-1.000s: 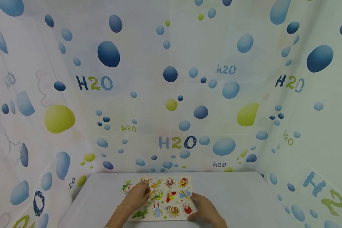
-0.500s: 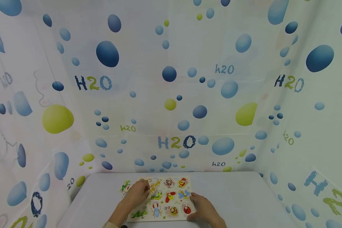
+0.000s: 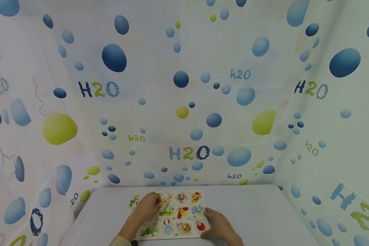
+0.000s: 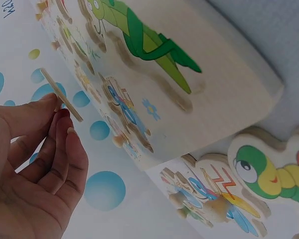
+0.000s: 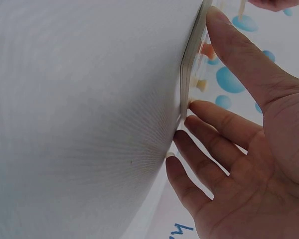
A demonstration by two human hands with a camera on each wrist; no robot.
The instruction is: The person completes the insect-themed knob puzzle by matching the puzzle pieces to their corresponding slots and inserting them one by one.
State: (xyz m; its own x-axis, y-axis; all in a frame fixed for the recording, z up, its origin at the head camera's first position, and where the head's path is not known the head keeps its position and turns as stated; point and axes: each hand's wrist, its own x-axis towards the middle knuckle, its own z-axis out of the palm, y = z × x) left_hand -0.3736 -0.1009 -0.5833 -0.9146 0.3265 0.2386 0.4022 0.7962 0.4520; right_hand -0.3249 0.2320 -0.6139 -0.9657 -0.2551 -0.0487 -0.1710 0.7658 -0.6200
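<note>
A wooden puzzle board (image 4: 239, 99) with cartoon insect pieces lies on the table between my hands. My left hand (image 3: 149, 206) is over its left part, pinching a thin wooden puzzle piece (image 4: 70, 103) between thumb and fingers; it appears edge-on in the left wrist view, with its picture hidden. A grasshopper piece (image 4: 144, 42) sits near the board's corner, beside an outlined recess. At the board's right edge, my right hand (image 3: 219, 227) rests with thumb and fingers spread, fingertips at the rim (image 5: 187, 74).
Several loose pieces lie left of the board, among them a green grasshopper-like one (image 3: 133, 201), a caterpillar (image 4: 269, 174) and a blue-winged insect (image 4: 229, 199). The white table (image 3: 249, 208) meets a curtain (image 3: 160, 116) printed with bubbles at its back.
The left hand stays over the board's left part, its fingers shifting slightly around the pinched piece. The right hand keeps its place at the edge. The head view drifts slightly.
</note>
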